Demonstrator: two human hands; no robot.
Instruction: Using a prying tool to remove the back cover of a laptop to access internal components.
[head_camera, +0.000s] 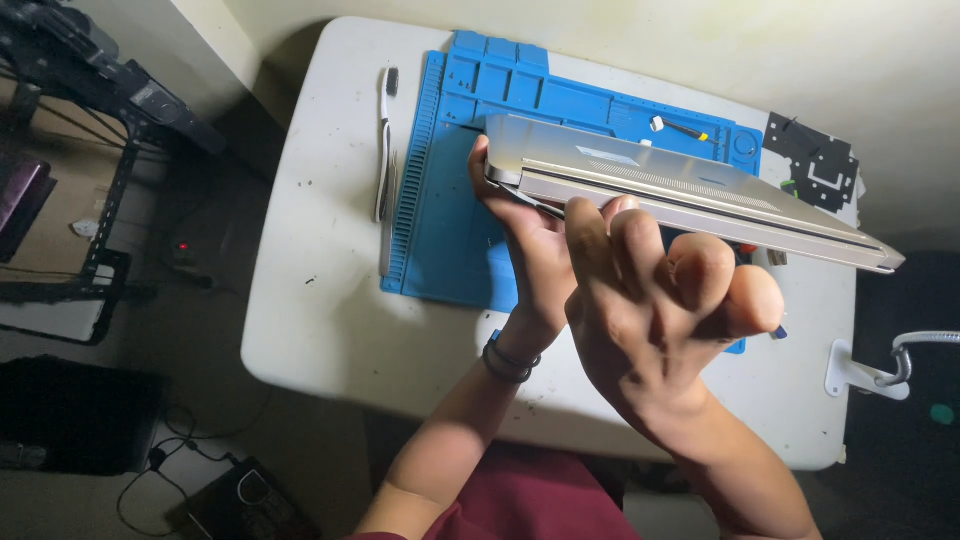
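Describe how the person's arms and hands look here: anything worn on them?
Both forearms are bare, no sleeves or gloves. The left hand has a dark band around its wrist. The right hand shows no rings or watch. A dark red garment shows at the bottom edge.
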